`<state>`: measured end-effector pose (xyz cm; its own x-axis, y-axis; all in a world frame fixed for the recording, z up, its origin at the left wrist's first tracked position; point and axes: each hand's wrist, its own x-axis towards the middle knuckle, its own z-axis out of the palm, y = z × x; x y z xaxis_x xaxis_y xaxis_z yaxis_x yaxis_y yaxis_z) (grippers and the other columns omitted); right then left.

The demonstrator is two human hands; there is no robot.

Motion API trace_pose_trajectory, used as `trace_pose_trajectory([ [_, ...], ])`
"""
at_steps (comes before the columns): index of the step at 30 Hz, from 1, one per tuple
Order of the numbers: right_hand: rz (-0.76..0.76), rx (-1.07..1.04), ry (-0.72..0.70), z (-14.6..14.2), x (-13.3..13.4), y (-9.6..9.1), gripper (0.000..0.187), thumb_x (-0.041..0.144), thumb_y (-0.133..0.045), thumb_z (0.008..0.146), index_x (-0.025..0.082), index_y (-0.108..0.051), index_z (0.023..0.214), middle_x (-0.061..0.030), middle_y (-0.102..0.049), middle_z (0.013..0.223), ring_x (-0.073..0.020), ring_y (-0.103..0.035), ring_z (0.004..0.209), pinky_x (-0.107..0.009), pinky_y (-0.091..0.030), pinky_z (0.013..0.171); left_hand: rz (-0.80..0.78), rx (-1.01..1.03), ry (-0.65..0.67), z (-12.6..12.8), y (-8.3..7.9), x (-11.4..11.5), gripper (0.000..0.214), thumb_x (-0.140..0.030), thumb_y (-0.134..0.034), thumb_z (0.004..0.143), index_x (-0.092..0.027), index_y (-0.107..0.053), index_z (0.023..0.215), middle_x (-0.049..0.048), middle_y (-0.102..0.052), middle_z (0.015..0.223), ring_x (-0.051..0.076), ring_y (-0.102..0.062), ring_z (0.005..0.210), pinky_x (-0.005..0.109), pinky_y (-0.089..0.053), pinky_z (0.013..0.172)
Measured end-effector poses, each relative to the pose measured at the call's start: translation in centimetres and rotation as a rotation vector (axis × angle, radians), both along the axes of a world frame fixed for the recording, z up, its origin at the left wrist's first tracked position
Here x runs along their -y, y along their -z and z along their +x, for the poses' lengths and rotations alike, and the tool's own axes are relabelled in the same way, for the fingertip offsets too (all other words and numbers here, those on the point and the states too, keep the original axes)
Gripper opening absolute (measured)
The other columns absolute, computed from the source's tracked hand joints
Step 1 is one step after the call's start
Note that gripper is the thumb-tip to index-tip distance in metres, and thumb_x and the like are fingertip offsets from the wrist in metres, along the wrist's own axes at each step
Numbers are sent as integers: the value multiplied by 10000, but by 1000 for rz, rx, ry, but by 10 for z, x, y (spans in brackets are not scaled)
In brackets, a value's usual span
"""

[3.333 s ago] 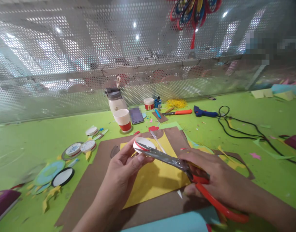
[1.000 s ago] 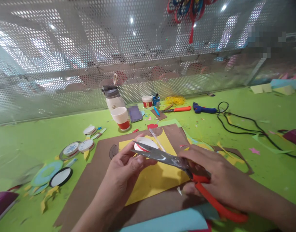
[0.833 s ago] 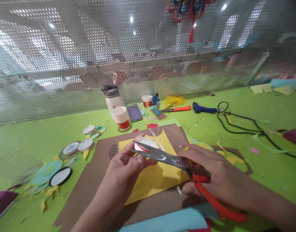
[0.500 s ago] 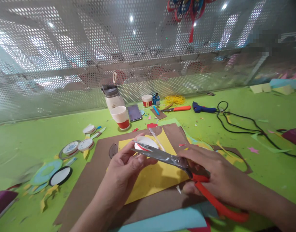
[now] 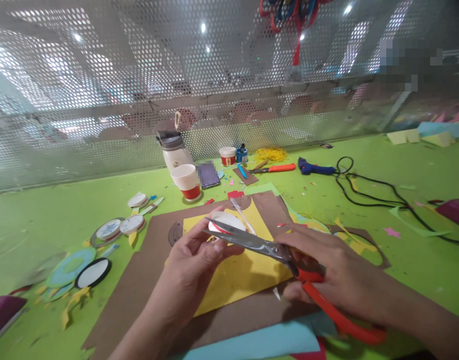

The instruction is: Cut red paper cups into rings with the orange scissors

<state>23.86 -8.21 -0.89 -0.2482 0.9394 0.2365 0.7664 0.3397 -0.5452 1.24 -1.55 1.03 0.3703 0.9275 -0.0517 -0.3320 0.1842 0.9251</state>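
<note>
My left hand (image 5: 194, 262) grips a small white paper-cup base (image 5: 228, 220) with a red edge, fingers curled around its near side. Red-handled scissors (image 5: 257, 244) are in my right hand (image 5: 336, 260), fingers wrapped about the handles. Their blades are slightly apart and lie across the near rim of the cup base; whether paper sits between them, I cannot tell. Both hands are above a yellow sheet (image 5: 233, 285), which lies on brown cardboard (image 5: 134, 285). Behind the cup base, a thin whitish stick (image 5: 242, 215) rests on the sheet.
Beyond the cardboard stand a white-and-red paper cup (image 5: 187, 182), a bottle (image 5: 173, 150) and a phone (image 5: 209, 175). A knife with an orange handle (image 5: 284, 168) lies near a blue glue gun (image 5: 315, 167) and its black cord. Decorated paper discs (image 5: 109, 229) are at left, light-blue paper (image 5: 259, 342) in front.
Hardly anything differs. The scissor blades look a little wider apart at the tips, while both hands keep nearly the same place.
</note>
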Motion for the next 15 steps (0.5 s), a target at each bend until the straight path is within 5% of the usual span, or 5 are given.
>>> trace_pose_trajectory([
  [15,-54,-49,16,-3,2,-1,481,367,-790,766,244,-632,1203,-109,-655,1184,-277,-646,1041,-378,-547,852,-26,15,8,-1,1,0,430,-234,-748,788,-247,-693,1214,64,-716,1154,213,-647,971,314,-523,847],
])
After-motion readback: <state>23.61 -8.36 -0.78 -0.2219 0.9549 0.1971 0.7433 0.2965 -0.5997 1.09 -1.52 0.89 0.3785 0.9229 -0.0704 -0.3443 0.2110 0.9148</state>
